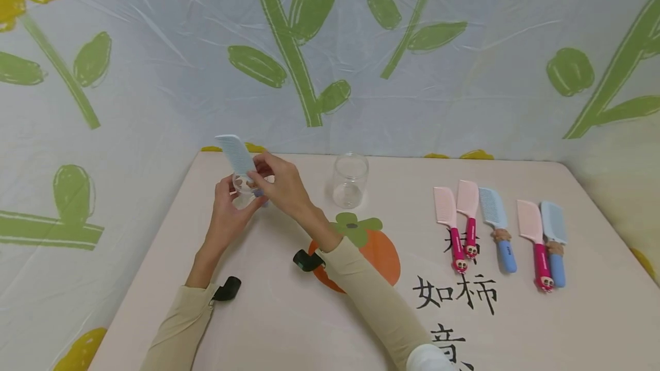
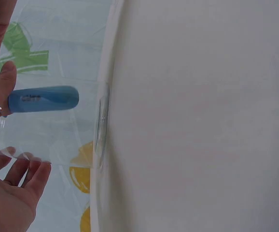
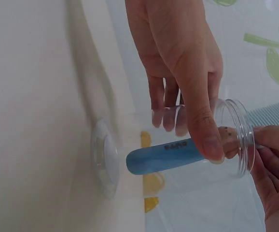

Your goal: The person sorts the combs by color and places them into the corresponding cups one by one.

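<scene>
A light-blue comb (image 1: pixel 237 155) stands teeth-up in the mouth of a clear jar (image 3: pixel 175 186). Its blue handle (image 3: pixel 166 157) hangs inside the glass, the handle's end above the thick jar base (image 3: pixel 104 159). My left hand (image 1: pixel 227 213) grips the jar, with the thumb on the near side and fingers round the far side. My right hand (image 1: pixel 283 188) pinches the comb at the jar's rim, just above the brown ornament (image 3: pixel 230 137) on the handle. From the left wrist view, the handle (image 2: pixel 43 99) shows through the glass, its upper end hidden by a thumb.
Another clear jar (image 1: pixel 350 182) stands at the back of the table, right of my hands. Several combs lie on the right: pink ones (image 1: pixel 445 205) with magenta handles, a blue comb (image 1: pixel 493 208) and a blue brush-shaped one (image 1: pixel 553 222). A patterned curtain (image 1: pixel 206 73) hangs behind the table.
</scene>
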Action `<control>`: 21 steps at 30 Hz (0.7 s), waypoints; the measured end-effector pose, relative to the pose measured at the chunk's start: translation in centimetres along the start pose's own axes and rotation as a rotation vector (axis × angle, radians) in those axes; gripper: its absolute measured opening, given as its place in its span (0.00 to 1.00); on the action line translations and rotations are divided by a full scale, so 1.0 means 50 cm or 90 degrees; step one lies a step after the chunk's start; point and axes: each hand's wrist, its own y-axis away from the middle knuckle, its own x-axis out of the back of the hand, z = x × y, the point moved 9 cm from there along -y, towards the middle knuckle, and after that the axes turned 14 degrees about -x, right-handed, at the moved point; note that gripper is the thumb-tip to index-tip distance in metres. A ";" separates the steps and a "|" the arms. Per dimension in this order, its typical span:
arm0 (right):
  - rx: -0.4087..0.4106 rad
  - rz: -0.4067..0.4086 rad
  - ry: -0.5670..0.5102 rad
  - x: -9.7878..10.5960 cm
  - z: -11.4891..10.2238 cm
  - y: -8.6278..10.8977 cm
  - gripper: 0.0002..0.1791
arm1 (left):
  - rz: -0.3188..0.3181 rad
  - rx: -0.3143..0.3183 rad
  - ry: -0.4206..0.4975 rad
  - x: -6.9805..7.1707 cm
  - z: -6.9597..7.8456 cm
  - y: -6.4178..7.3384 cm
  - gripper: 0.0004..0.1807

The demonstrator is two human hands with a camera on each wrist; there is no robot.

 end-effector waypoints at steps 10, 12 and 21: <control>0.000 -0.037 0.012 -0.006 -0.006 -0.001 0.14 | 0.006 0.004 0.003 0.003 -0.001 0.003 0.44; -0.005 -0.034 0.019 -0.003 -0.005 0.000 0.15 | 0.005 0.009 0.002 0.003 -0.003 0.004 0.44; -0.002 -0.035 0.024 0.023 -0.006 0.020 0.15 | 0.004 0.014 0.011 0.002 -0.002 0.002 0.44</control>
